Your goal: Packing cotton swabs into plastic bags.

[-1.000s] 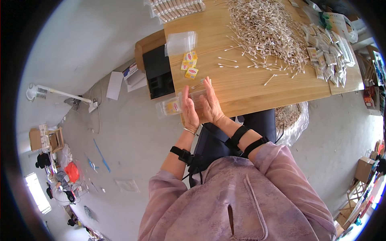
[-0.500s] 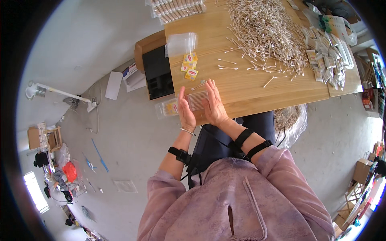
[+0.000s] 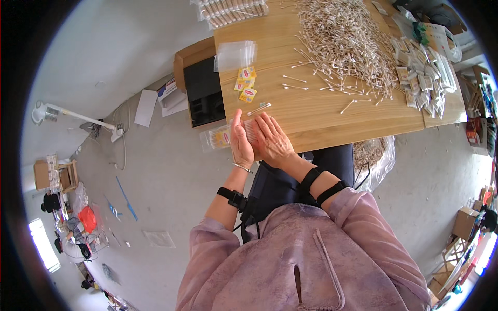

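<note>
At the near left corner of the wooden table (image 3: pixel 321 124), a row of cotton swabs (image 3: pixel 250 130) lies side by side between my hands. My left hand (image 3: pixel 241 145) stands on edge along the left of the row, its fingers stretched upward. Palm down, my right hand (image 3: pixel 272 139) lies flat over the right part of the row and hides it. Just beyond the fingertips are a few loose swabs (image 3: pixel 258 109). A clear plastic bag with a yellow card (image 3: pixel 222 138) sits left of my left hand, partly over the table edge.
Farther up are yellow cards (image 3: pixel 248 94) and a stack of clear bags (image 3: pixel 236 56). A big heap of cotton swabs (image 3: pixel 347 41) covers the far right, beside filled packets (image 3: pixel 423 83). An open cardboard box (image 3: pixel 181 65) stands left of the table; a bag of swabs (image 3: pixel 371 155) hangs below its front.
My right hand has tilted from upright on its edge to palm down and shifted left onto the swabs. The left hand has barely moved.
</note>
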The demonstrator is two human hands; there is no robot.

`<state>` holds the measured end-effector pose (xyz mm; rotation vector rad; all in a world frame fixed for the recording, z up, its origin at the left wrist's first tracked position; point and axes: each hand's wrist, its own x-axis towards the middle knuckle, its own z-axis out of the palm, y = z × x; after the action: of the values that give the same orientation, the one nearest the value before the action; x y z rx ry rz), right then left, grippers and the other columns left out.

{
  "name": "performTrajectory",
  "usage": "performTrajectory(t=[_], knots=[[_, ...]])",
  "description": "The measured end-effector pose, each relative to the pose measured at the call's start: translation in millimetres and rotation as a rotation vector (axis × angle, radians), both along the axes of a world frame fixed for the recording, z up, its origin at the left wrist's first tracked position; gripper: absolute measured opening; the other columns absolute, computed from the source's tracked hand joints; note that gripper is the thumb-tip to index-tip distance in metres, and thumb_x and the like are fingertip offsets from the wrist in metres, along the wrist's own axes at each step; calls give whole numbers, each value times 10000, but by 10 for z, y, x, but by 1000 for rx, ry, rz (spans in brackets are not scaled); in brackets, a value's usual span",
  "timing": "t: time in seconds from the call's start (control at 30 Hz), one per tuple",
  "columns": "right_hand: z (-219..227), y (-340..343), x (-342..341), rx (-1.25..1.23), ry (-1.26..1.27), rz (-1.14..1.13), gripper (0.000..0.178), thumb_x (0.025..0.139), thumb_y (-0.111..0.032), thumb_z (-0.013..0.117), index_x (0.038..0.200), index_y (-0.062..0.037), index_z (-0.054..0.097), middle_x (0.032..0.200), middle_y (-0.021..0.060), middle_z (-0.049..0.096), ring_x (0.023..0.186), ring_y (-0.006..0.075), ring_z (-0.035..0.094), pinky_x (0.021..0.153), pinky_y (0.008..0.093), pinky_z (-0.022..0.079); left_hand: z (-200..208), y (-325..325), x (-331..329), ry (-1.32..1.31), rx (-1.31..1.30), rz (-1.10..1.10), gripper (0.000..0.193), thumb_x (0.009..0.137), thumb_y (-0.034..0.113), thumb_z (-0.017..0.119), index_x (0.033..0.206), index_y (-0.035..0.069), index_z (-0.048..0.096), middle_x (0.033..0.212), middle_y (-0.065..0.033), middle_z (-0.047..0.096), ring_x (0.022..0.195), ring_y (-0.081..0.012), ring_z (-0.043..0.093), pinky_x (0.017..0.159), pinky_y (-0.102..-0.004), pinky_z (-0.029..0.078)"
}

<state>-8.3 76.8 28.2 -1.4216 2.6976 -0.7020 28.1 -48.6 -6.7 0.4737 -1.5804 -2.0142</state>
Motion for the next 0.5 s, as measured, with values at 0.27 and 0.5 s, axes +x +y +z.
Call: performTrajectory(t=[0.27, 0.5], knots=[[50, -40, 29, -15, -2, -14, 603, 903, -234, 522, 1402, 62, 359, 1486, 231, 322, 1424, 370, 240, 1181, 448, 188, -3, -18, 14, -4, -18, -17, 813, 977, 619, 281, 1459, -36, 298, 1526, -147, 292, 1423, -219, 238, 1169, -368, 178], [-97, -117, -68, -575, -362, -193, 561, 896, 0, 448, 1435, 52, 299, 1508, 263, 270, 1432, 420, 188, 1178, 462, 178, 5, -37, 24, -14, -24, -32, 825, 974, 626, 273, 1460, -39, 291, 1528, -152, 286, 1428, -220, 227, 1174, -370, 165]])
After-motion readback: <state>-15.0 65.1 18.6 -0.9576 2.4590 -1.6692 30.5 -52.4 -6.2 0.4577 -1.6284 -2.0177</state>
